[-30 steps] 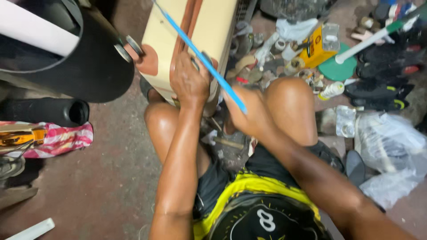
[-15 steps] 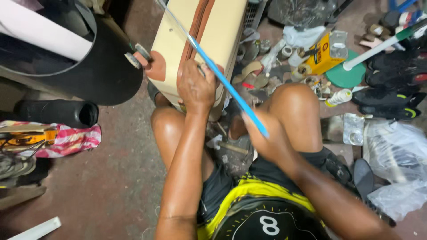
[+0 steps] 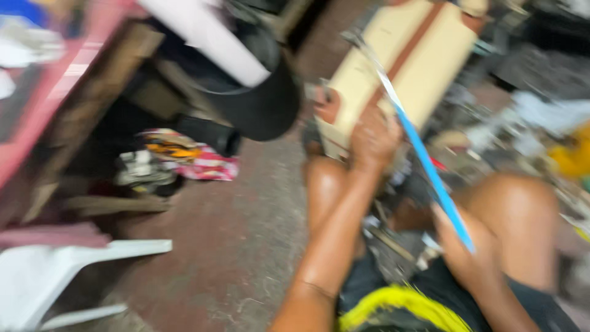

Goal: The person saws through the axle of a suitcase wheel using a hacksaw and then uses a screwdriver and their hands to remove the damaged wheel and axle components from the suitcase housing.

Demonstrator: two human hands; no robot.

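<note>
The picture is motion-blurred. A cream suitcase (image 3: 405, 67) with brown trim and corner pieces lies across my knees. My left hand (image 3: 372, 138) rests on its near edge, fingers pressed against the case. My right hand (image 3: 467, 252) grips the low end of a long thin blue rod (image 3: 424, 160). The rod runs up and to the left across the suitcase towards its far end.
A large black tube (image 3: 258, 104) with a white roll (image 3: 203, 37) lies to the left of the suitcase. A coloured cloth bundle (image 3: 184, 160) sits on the reddish floor (image 3: 233, 246). A white plastic chair (image 3: 55, 276) stands at bottom left. Blurred clutter fills the right side.
The camera has swung left and tilted, so the suitcase and both hands sit further right in view. My right hand has slid lower along the blue rod. My left hand stays on the suitcase.
</note>
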